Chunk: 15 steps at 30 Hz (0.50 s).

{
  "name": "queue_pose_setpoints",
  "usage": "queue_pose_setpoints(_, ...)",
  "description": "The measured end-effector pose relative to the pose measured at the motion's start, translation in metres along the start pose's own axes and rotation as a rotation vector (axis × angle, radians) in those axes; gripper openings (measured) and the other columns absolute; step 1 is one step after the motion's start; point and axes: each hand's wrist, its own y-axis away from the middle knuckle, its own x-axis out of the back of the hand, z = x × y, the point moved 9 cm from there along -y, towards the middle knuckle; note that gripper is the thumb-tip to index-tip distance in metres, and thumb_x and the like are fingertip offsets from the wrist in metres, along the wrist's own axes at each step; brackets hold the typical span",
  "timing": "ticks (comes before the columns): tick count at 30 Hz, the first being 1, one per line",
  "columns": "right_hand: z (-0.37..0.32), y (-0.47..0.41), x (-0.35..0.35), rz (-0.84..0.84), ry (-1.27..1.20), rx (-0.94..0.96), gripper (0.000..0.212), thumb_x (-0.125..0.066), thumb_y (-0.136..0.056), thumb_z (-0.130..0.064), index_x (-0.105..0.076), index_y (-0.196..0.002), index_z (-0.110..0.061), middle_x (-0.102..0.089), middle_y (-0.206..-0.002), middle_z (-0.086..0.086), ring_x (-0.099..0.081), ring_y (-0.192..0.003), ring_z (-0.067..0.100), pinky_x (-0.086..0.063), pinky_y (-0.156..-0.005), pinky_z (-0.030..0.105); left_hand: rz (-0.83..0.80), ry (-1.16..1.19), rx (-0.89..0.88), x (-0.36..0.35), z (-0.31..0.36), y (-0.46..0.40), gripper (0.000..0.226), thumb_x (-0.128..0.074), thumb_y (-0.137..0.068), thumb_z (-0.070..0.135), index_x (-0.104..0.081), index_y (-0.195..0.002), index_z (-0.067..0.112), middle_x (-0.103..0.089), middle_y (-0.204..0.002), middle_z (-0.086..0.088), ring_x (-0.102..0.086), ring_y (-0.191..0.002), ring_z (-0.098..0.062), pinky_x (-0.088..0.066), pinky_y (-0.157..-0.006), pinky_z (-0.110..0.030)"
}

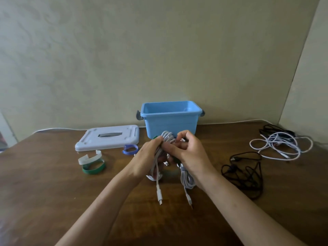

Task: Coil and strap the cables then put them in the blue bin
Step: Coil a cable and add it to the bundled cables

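nearest me, over the front of the brown desk [53, 192], both forearms reach in and meet at a coiled white cable [166, 137]. my left hand [150, 155] has its fingers curled round the bundle from the left, pinching the loops together so the coil does not spring apart. my right hand [190, 153] is curled on the other side, fingertips working at the coil's waist, where a bit of green strap [155, 137] shows past the left fingers; i judge that the strap is being wound round the coil, though the hands hide most of it. two plug ends [159, 199] hang free below the hands, just above the desk.

a little further, to the left, spare straps lie ready within reach: a white one [88, 158] touching a green one [94, 169], and a blue one [130, 149] beside the grey lid [108, 137], which lies off the bin so the bin is open. to the right lie a loose black cable [245, 171] and, beyond it, a tangled white cable [282, 144] with another dark one behind, not yet coiled.

furthest, against the wall, the blue bin [170, 119] stands just behind my hands; i see no cable inside.
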Motion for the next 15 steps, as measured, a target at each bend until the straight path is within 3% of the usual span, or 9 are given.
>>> queue_pose_setpoints(5,-0.003,-0.001,-0.004,-0.046,0.030,0.023,0.040,-0.084,-0.081,-0.013,-0.050,-0.101,-0.015,-0.075,-0.097,0.018,-0.075,-0.085,0.030,-0.062,-0.080,0.041,0.070,-0.048,-0.097,0.013,0.005,0.007,0.055,-0.035,-0.107,0.036,-0.059,-0.111,-0.013,-0.064,-0.092,-0.034,-0.062,-0.084,-0.034,-0.055,-0.085,-0.052)
queue_pose_setpoints(8,0.000,-0.002,-0.001,-0.101,0.152,0.021,0.048,-0.086,-0.077,-0.009,-0.054,-0.112,-0.018,-0.077,-0.096,0.009,-0.075,-0.095,0.024,-0.060,-0.088,0.040,0.102,-0.054,-0.085,0.024,0.007,0.009,0.051,-0.033,-0.108,0.037,-0.061,-0.106,-0.005,-0.064,-0.082,-0.017,-0.061,-0.074,-0.024,-0.053,-0.067,-0.032)
queue_pose_setpoints(10,0.002,-0.003,0.002,-0.117,0.251,0.024,0.049,-0.087,-0.077,-0.014,-0.058,-0.115,-0.024,-0.078,-0.094,0.001,-0.074,-0.095,0.016,-0.058,-0.092,0.037,0.086,-0.092,-0.116,0.027,0.010,0.011,0.052,-0.031,-0.108,0.038,-0.055,-0.111,-0.009,-0.055,-0.091,-0.012,-0.050,-0.081,-0.026,-0.042,-0.073,-0.037)
queue_pose_setpoints(12,0.005,-0.005,0.002,-0.128,0.350,0.033,0.038,-0.086,-0.079,-0.023,-0.065,-0.111,-0.028,-0.077,-0.095,-0.004,-0.072,-0.096,0.012,-0.057,-0.095,0.038,0.088,-0.103,-0.130,0.027,0.013,0.011,0.050,-0.032,-0.108,0.037,-0.051,-0.112,-0.009,-0.052,-0.092,-0.014,-0.047,-0.083,-0.028,-0.041,-0.073,-0.041)
queue_pose_setpoints(15,0.008,-0.004,-0.004,-0.187,0.431,0.046,0.023,-0.081,-0.086,-0.029,-0.073,-0.107,-0.030,-0.075,-0.093,-0.006,-0.070,-0.092,0.014,-0.057,-0.090,0.040,0.076,-0.135,-0.177,0.021,0.016,0.010,0.044,-0.035,-0.107,0.037,-0.050,-0.122,-0.002,-0.056,-0.100,-0.031,-0.056,-0.087,-0.028,-0.050,-0.078,-0.039)
